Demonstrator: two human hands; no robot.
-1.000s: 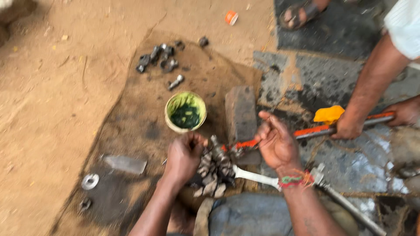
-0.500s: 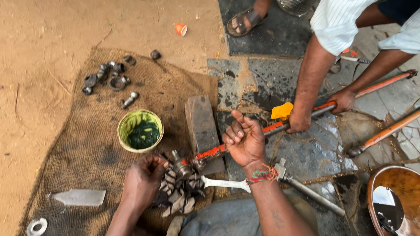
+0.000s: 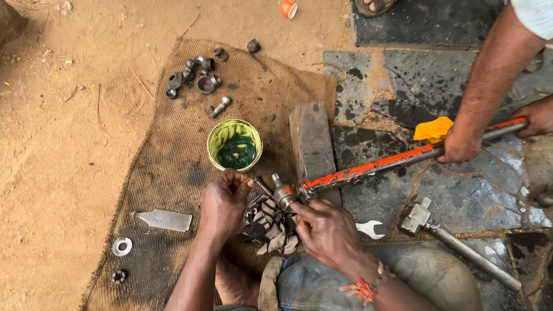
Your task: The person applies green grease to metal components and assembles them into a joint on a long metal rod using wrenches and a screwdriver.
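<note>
A long orange-painted metal rod [image 3: 374,167] lies across the stone slabs, its grey end joint [image 3: 282,196] resting over a striped rag [image 3: 268,227]. My right hand [image 3: 325,230] grips that joint from below with fingers and thumb. My left hand [image 3: 222,204] is pinched shut beside it, fingertips on a thin metal pin [image 3: 262,185] that leads to the joint. A green tub of dark grease [image 3: 234,145] stands just beyond my left hand. Another person's two hands [image 3: 461,144] hold the rod further right, next to a yellow cloth [image 3: 433,128].
A burlap mat [image 3: 173,167] carries several nuts and washers [image 3: 196,75], a flat metal plate [image 3: 164,219], a washer [image 3: 121,246] and a small nut [image 3: 118,276]. A brick [image 3: 311,141], a spanner [image 3: 371,229] and a hammer [image 3: 423,216] lie near the rod. Sand lies to the left.
My right hand, open above the rod before, has come down and closed on the end joint. My left hand has lifted off the rag to pinch at the pin.
</note>
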